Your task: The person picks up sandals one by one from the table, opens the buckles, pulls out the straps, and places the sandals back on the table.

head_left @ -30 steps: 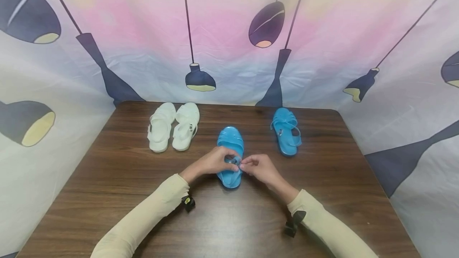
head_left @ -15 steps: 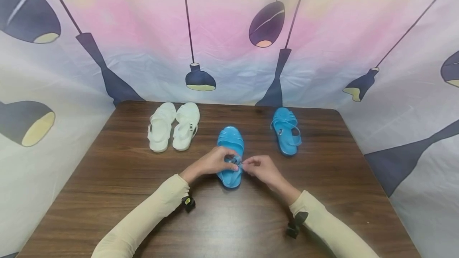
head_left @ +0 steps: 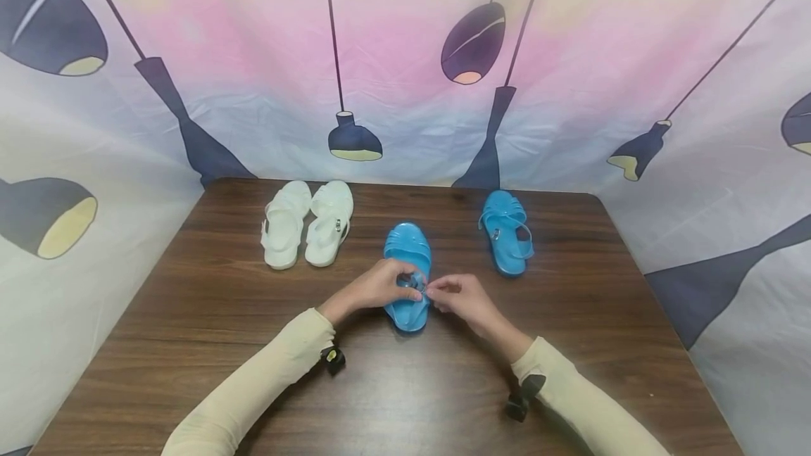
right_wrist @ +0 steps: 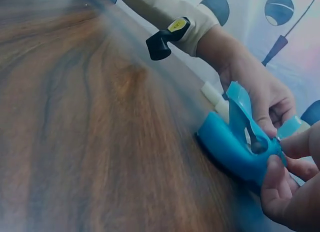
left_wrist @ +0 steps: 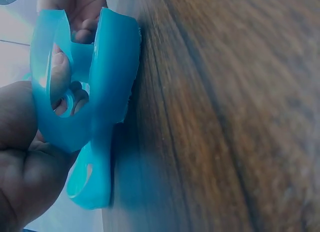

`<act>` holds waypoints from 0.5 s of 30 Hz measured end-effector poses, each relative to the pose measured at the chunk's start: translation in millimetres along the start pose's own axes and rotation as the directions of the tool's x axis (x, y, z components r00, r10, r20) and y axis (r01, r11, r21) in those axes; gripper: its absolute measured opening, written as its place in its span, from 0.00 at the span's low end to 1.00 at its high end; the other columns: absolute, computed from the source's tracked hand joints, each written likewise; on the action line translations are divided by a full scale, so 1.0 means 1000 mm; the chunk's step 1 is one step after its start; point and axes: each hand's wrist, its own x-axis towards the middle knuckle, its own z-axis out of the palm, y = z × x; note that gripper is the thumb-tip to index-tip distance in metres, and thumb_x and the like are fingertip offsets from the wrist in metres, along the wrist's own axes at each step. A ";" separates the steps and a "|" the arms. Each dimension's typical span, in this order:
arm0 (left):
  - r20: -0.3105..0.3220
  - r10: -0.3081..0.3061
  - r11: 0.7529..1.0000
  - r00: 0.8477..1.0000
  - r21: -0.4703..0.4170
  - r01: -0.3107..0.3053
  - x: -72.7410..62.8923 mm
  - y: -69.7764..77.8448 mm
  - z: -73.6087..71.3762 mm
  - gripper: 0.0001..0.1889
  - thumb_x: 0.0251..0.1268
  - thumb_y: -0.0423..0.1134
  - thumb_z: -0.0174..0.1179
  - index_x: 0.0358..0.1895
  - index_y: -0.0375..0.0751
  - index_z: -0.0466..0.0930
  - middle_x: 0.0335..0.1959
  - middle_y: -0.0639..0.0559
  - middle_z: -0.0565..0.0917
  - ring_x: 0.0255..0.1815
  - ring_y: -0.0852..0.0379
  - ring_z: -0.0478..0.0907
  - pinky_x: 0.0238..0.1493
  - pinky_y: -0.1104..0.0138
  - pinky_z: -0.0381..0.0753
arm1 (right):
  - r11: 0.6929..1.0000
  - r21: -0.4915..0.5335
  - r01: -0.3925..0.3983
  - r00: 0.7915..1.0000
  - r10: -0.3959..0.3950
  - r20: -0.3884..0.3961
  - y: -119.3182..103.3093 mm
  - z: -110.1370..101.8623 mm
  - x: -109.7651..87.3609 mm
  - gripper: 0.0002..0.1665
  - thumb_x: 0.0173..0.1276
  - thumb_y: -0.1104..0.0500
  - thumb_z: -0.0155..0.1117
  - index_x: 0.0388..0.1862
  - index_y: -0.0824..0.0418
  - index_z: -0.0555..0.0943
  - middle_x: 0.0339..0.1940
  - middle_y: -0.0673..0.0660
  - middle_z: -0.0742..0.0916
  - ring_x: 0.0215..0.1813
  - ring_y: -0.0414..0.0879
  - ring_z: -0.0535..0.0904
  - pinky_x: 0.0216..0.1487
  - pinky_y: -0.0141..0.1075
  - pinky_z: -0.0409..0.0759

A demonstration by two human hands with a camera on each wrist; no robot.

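A blue jelly sandal [head_left: 407, 239] lies on the table in front of me, toe pointing away. My left hand [head_left: 378, 284] reaches over it from the left, thumb and fingers gripping the ankle strap by the small metal buckle. From the right, my right hand [head_left: 465, 298] pinches the strap at the buckle with thumb and fingertips. In the right wrist view the heel strap [right_wrist: 240, 99] stands up behind the heel, and both hands meet at the buckle. The sandal's heel [left_wrist: 117, 67] fills much of the left wrist view. Fingers partly cover the buckle.
A second blue sandal [head_left: 510, 252] lies at the back right of the brown wooden table [head_left: 405, 400]. Two white sandals, a left one [head_left: 283, 231] and a right one [head_left: 326, 238], lie side by side at the back left. A lamp-patterned cloth [head_left: 405, 76] hangs behind the table.
My right fingertips shift slightly outward and then back in at the strap. The left hand and the sandal stay almost where they were.
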 end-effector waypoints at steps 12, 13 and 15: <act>0.003 -0.033 0.999 0.999 0.005 0.033 -0.001 0.001 -0.001 0.15 0.62 0.42 0.74 0.49 0.41 0.87 0.40 0.57 0.88 0.40 0.64 0.81 0.46 0.68 0.82 | 0.998 0.066 -0.003 1.000 0.002 0.009 0.002 0.001 0.000 0.09 0.71 0.63 0.69 0.46 0.67 0.87 0.40 0.58 0.89 0.41 0.46 0.86 0.46 0.39 0.87; 0.005 -0.034 0.999 0.999 0.006 0.034 0.000 0.001 -0.001 0.15 0.62 0.42 0.73 0.49 0.41 0.87 0.40 0.56 0.88 0.40 0.64 0.81 0.45 0.68 0.82 | 0.997 0.070 -0.009 1.000 0.009 0.006 0.001 0.001 0.000 0.09 0.71 0.63 0.69 0.46 0.67 0.87 0.40 0.58 0.89 0.41 0.46 0.85 0.46 0.39 0.87; 0.008 -0.036 0.999 0.999 0.007 0.036 0.000 0.001 -0.001 0.15 0.62 0.42 0.73 0.49 0.42 0.87 0.40 0.57 0.88 0.41 0.64 0.81 0.46 0.67 0.82 | 0.998 0.058 -0.006 1.000 0.006 -0.001 -0.001 0.003 -0.001 0.09 0.71 0.63 0.69 0.46 0.67 0.87 0.39 0.57 0.89 0.40 0.46 0.85 0.44 0.39 0.88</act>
